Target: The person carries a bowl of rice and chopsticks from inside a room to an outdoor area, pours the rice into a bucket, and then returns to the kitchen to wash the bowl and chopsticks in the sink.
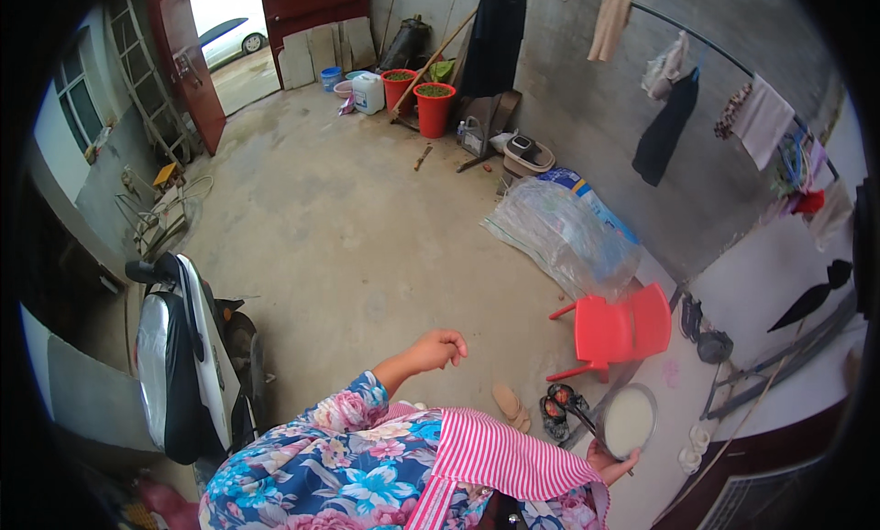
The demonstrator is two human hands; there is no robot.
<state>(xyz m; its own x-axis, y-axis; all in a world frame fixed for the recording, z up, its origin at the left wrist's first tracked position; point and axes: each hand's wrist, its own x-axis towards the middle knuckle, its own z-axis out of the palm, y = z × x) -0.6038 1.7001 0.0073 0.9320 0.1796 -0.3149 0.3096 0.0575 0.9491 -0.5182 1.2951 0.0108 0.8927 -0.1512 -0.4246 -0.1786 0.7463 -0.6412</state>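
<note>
At the lower right, my right hand grips a round bowl of whitish liquid, along with a pair of dark chopsticks that point up and left. The bowl's wall looks see-through. My left hand is raised at the lower centre over the concrete floor, fingers loosely curled, with nothing seen in it. A floral sleeve and a pink-striped apron cover my arms and front. Just left of the bowl, dark slippers and tan slippers lie on the floor.
A red plastic chair stands near the bowl, with a clear plastic sheet beyond it. A scooter is parked at left. Red buckets stand by the far wall near an open door. Clothes hang from a pole at right.
</note>
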